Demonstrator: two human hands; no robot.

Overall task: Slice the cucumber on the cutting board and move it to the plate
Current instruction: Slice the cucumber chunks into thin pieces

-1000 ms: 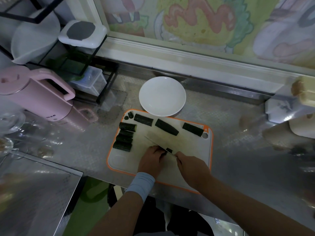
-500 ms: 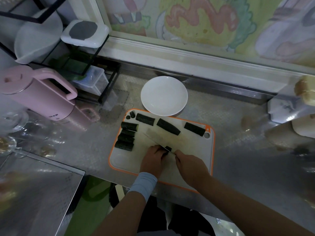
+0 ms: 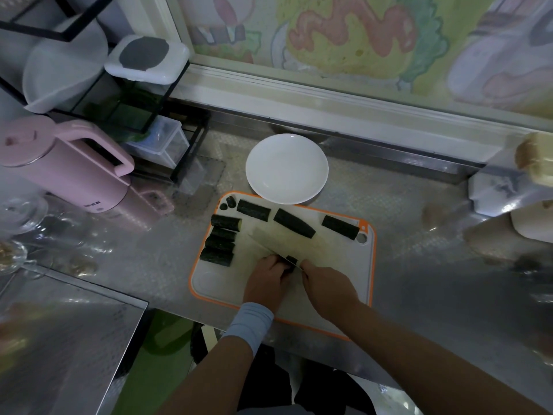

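Board (image 3: pixel 338 253) — eight cucumber chunks (image 3: pixel 253 209), two stubs (image 3: pixel 230 201); one plate (image 3: pixel 287 169), one knife (image 3: pixel 266 241).

pink kettle (image 3: pixel 68 175), small mark (image 3: pixel 92 206) low on its side, perhaps lettering, unreadable

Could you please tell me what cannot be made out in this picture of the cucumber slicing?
Head view:
- Cucumber piece being cut: mostly hidden under the left hand; its length is unclear.
- Knife handle: hidden inside the right hand; only the knife blade shows.
- Tan object at the right edge: blurred and cut off.
- Glassware at the left edge: blurred, cut off.
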